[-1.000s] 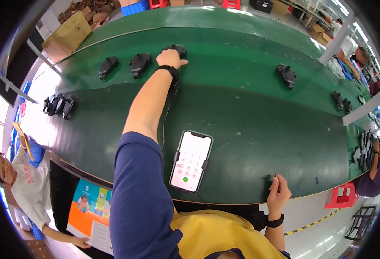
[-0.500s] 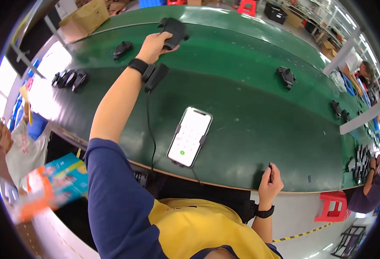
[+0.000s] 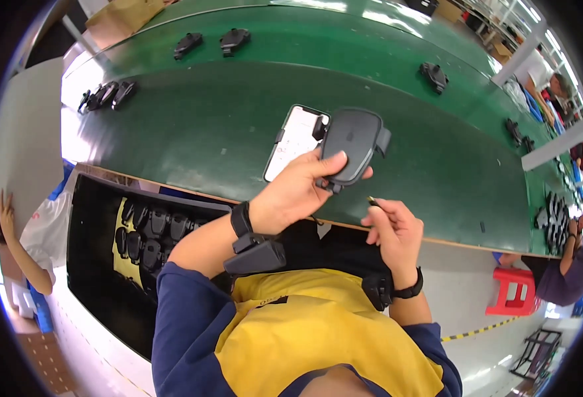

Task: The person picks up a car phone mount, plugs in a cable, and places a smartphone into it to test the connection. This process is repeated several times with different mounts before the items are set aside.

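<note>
My left hand (image 3: 298,188) grips a black phone holder (image 3: 352,142) with rounded corners and small side clamps, thumb on its flat face. It hangs over the near part of the green table, covering the right edge of a phone (image 3: 288,149) with a lit white screen. Just to its right, my right hand (image 3: 396,233) pinches a small cable plug (image 3: 371,200) with a shiny tip. The plug and holder are apart. Most of the cable is hidden.
Similar holders stand at the far left (image 3: 234,41), far right (image 3: 434,77) and left edge (image 3: 109,96) of the table (image 3: 205,126). Several more fill a black bin (image 3: 99,291) below left. A co-worker holds a large pale board (image 3: 30,126); a red stool (image 3: 513,291) stands right.
My left hand has come back from the far side with the holder. My right hand has risen toward it. At left, a pale board shows where a colourful box was held.
</note>
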The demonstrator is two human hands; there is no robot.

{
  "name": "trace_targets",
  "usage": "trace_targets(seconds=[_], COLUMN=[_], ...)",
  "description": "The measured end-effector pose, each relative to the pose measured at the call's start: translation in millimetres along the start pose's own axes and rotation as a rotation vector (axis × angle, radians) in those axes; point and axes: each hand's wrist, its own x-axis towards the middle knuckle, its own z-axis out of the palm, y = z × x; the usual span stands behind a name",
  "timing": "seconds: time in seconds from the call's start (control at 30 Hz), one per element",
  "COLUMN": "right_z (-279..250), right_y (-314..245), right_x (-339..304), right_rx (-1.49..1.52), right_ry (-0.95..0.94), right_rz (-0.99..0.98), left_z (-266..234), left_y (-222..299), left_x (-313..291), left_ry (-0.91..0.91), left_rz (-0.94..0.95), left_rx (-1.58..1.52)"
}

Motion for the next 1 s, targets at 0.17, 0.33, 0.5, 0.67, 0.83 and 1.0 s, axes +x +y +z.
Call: trace_targets(seconds=[0.17, 0.33, 0.5, 0.67, 0.83, 1.0], right_z=[10, 13, 20, 17, 13, 11], right_y=[-11, -11, -13, -16, -18, -10], right_x=[-7, -17, -16, -12, -13, -8], right_rx=[0.164, 0.180, 0.102, 0.136, 0.125, 0.143], right_ry=[-0.058, -0.047, -0.052, -0.017, -0.014, -0.023], right_rz=[0.044, 0.009, -0.023, 0.036, 0.113, 0.128], left_z=[6, 7, 4, 4, 3, 1], left_y=[-21, -22, -20, -19, -27, -41], left_x=[-8, -15, -16, -14, -9, -6], left_ry=[-0.088, -0.103, -0.090, -0.067, -0.094, -0.018], left_rz=[-0.085, -0.079, -0.045, -0.013, 0.080, 0.216], left_rx=[-0.139, -0.140, -0.077, -0.081, 0.038, 0.216])
